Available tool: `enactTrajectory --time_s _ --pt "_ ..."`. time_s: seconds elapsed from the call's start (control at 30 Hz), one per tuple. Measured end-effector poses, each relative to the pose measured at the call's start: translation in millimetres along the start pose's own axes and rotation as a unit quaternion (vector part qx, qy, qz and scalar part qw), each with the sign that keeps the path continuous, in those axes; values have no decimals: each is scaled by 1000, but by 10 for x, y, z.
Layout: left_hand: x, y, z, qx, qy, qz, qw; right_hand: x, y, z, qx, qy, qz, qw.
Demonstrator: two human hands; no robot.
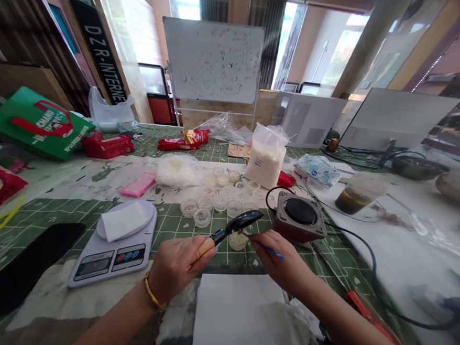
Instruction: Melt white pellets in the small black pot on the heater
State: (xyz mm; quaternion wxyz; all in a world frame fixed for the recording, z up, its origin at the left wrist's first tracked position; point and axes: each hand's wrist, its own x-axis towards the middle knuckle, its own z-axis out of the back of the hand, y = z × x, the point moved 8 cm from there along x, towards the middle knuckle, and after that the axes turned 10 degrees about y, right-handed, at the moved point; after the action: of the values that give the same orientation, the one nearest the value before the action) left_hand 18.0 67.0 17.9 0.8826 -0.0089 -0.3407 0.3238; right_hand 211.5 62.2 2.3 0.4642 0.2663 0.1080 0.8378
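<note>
The pan (pixel 246 222), small, rounded and glossy black, hangs tilted just above a clear plastic cup (pixel 238 241) near the middle of the table, its smooth shell catching a streak of light. Its handle (pixel 203 248) runs from a black neck into pale wood, and the fingers of the left hand (pixel 180 266) are curled tightly round that wooden end; a shiny gold bracelet (pixel 153 293) circles the wrist. The right hand (pixel 273 254) has thumb and fingers pinched together on a thin blue stick (pixel 271 249), whose far end reaches the pan's underside, though blur makes it hard to say whether it touches pan or cup. The cup holds something pale yellowish. Behind it cluster more round, see-through cups (pixel 202 217), and to the right sits a squat stove (pixel 299 219) with a metal top and a flat black disc. On the left, a scale (pixel 118 246) of smooth white plastic bears a folded white paper (pixel 124 221). Flat white sheets (pixel 239 315) lie nearest the person, over green cloth (pixel 166 234) patterned with white lines. Farther back, a plump clear bag (pixel 266 159) bulges with cream-coloured grains.
</note>
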Motion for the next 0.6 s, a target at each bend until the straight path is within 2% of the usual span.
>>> enactTrajectory --time_s 0.07,0.17,0.23,0.3,0.4,0.5,0.6 --pt "-18 94 2 -54 -5 47 997 -12 21 14 -5 14 1 1000" --pt "-56 273 16 -135 -27 142 980 -105 -3 206 3 -57 -9 998" --pt "-91 418 -1 -204 -39 222 953 -202 -34 313 -6 -95 -11 995" --pt "-130 558 -68 -290 -37 298 909 -300 -75 345 -22 -95 -13 995" --pt "-174 683 -242 -432 -5 375 820 -448 -134 315 -39 -57 -8 998" --pt "-199 694 -384 -545 31 408 732 -577 -158 241 -73 9 17 997" --pt "-220 640 -440 -622 49 418 661 -678 -215 157 -133 76 36 988"
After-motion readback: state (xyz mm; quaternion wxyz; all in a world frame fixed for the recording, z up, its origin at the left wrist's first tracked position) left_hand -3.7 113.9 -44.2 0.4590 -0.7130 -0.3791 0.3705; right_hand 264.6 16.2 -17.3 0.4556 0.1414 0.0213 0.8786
